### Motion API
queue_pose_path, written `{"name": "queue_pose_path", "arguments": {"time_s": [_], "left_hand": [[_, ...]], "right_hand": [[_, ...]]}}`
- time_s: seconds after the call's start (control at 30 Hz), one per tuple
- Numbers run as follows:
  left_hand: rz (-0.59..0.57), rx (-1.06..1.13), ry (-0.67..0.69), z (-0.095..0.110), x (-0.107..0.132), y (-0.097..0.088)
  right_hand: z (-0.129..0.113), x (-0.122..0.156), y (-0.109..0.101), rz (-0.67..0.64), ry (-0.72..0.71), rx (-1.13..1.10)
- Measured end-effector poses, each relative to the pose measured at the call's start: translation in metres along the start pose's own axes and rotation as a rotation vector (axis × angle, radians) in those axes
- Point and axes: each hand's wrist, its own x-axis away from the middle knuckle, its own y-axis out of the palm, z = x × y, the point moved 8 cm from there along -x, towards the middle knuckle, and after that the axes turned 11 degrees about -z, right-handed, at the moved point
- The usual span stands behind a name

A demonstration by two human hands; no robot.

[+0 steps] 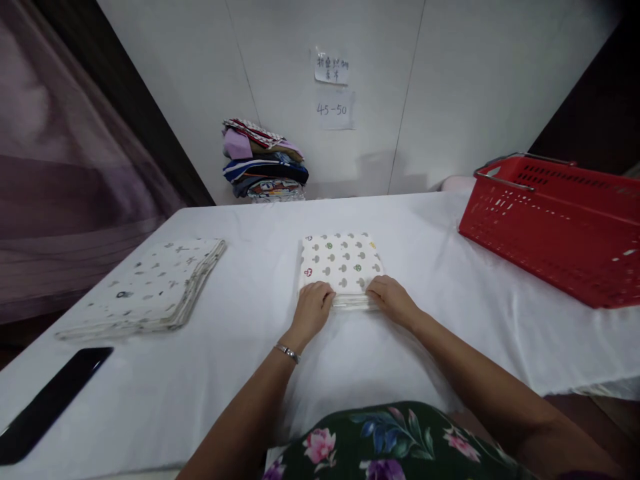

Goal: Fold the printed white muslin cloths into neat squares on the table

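A white cloth printed with grey mushrooms and a few coloured ones (343, 260) lies folded into a thick square in the middle of the table. At its near left corner is my left hand (314, 303), fingers curled closed on the edge, with a silver bracelet on the wrist. My right hand (393, 299) grips the near right corner in the same way. Between the two hands the stacked folded layers show along the near edge. The fingertips of both hands are partly hidden.
A larger folded patterned cloth (155, 283) lies on the left of the white-covered table (240, 400), with a black phone-like slab (53, 403) nearer me. A red basket (555, 230) stands at the right. Folded fabrics (265, 160) are piled by the back wall, below paper signs (335, 110).
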Motion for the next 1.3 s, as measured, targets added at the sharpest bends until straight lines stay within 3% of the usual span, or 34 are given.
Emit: {"name": "queue_pose_path", "arguments": {"time_s": [0.13, 0.3, 0.83, 1.1, 1.3], "left_hand": [[0.006, 0.018, 0.022, 0.001, 0.003, -0.002], [-0.043, -0.039, 0.045, 0.002, 0.005, 0.002], [-0.119, -0.005, 0.073, 0.002, -0.005, 0.001], [-0.087, -0.065, 0.062, 0.002, -0.003, 0.004], [-0.093, -0.115, 0.064, 0.006, -0.005, 0.008]], "right_hand": [[-0.006, 0.004, -0.005, 0.055, -0.028, 0.048], [-0.007, 0.008, 0.004, -0.034, -0.083, 0.113], [0.006, 0.004, 0.003, -0.135, -0.064, -0.075], [0.004, 0.003, 0.008, -0.077, -0.022, 0.101], [0.007, 0.005, 0.001, -0.018, 0.018, -0.077]]}}
